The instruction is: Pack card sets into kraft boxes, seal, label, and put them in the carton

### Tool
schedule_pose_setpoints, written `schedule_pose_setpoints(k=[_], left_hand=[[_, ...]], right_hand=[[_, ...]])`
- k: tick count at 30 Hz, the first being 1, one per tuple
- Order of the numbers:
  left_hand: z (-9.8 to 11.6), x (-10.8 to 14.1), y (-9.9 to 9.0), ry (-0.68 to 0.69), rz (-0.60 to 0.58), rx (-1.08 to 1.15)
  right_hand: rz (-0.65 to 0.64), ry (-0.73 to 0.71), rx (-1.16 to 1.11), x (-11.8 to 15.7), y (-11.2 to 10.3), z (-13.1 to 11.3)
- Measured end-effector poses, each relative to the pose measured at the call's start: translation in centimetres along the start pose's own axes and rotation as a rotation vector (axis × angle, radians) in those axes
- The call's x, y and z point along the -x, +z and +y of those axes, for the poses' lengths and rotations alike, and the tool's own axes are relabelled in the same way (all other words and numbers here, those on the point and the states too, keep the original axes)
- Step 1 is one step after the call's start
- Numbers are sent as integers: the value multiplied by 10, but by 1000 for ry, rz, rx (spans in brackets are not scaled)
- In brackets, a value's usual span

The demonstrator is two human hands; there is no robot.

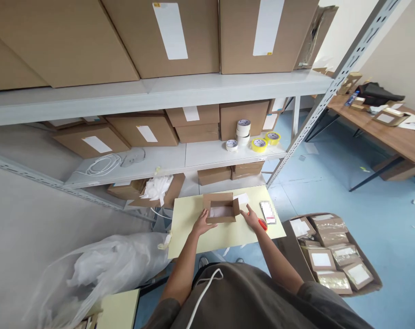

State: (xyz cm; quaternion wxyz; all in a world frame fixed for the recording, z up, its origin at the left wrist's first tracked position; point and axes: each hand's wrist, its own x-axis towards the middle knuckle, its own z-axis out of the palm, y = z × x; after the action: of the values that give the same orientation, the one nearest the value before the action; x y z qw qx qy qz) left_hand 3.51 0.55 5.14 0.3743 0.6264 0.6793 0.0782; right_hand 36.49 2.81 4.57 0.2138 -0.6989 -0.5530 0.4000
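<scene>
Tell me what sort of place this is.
Probably a small stockroom or packing room. Metal shelving holds labelled cardboard cartons and rolls of tape. The left hand steadies a small open box on a pale table, and a bin of packed parcels sits beside it.

Small open cardboard box (pixel 220 208) lying on a pale yellow table (pixel 194 228)

The box is sitting upright near the far edge of the table, with its flaps standing open and a white sheet showing inside on its bottom. The left hand (pixel 202 224) is touching its near left corner, and the right hand (pixel 252 218) is resting just beside its right flap. An orange-red tool (pixel 262 224) is lying under the right hand; what kind of tool it is cannot be told.
</scene>
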Motion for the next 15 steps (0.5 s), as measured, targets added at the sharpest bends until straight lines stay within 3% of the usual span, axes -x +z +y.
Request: schedule_pose_setpoints(k=[3, 6, 10, 12, 15], left_hand=[[-4, 3, 4, 47, -97, -255], [-10, 4, 3, 87, -133, -425], [-19, 5, -11, 59, -155, -447], [-22, 4, -20, 53, -133, -391], [-17, -3, -31, 4, -25, -309]], right_hand=[[-98, -3, -24, 9, 7, -2], [-272, -181, -38, 9, 15, -14], [-498, -376, 95, 0, 31, -25], [-526, -380, 165, -6, 41, -26], [-427, -343, 187, -14, 53, -25]])
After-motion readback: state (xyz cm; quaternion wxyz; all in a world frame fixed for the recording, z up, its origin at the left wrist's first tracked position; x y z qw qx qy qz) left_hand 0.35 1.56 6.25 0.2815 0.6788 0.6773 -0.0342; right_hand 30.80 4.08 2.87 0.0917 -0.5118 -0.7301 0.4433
